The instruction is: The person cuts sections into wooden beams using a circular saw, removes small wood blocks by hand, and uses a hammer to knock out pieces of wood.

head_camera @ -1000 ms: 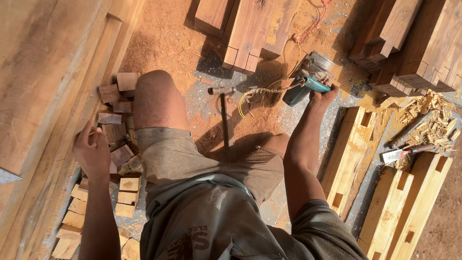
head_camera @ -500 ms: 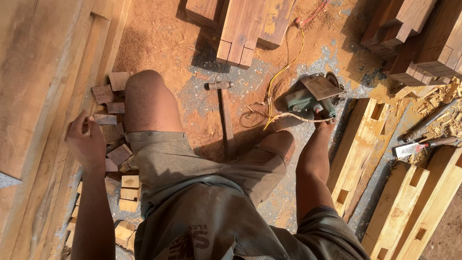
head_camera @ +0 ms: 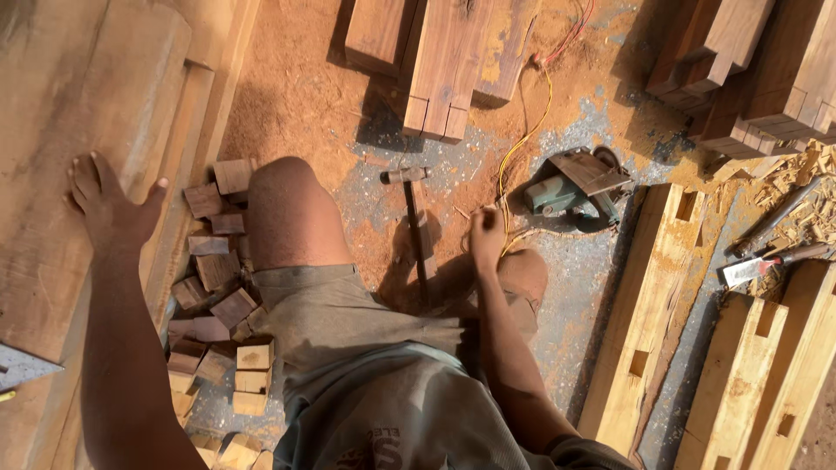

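A: Left hand (head_camera: 109, 209)?
B: Spread flat, fingers splayed, palm down on the beam (head_camera: 83, 130). Nothing grasped; grip released.

A: Beside it?
B: Heap of offcut blocks (head_camera: 218, 287) just right of the wrist, on the floor between beam and knee (head_camera: 287, 213). Corner of a grey metal square (head_camera: 26, 365) lower down, near the forearm, lying on the same beam.

A: Right hand (head_camera: 486, 235)?
B: Curled into a loose fist down by the floor, closed on the yellow cord (head_camera: 522, 130), or at least touching it; hard to tell how firmly.

A: And the saw (head_camera: 579, 187)?
B: Green and grey power tool, lying on the floor just right of that fist, apart from it. Not held. Cord running from beside the fist up and away past the tool.

A: Hammer (head_camera: 416, 222)?
B: Just left of the right fist, head away from the body, handle pointing back toward the shorts (head_camera: 366, 374). Untouched.

A: Further right?
B: Pale mortised posts (head_camera: 653, 296) lying well right of the fist; beyond them a chisel (head_camera: 766, 265) with a red and dark handle among wood chips (head_camera: 810, 200). Dark timbers (head_camera: 444, 61) ahead, past the hammer head.

A: Labels, packages?
B: Only faint print on the shirt hem at the bottom edge, too cut off to make out.
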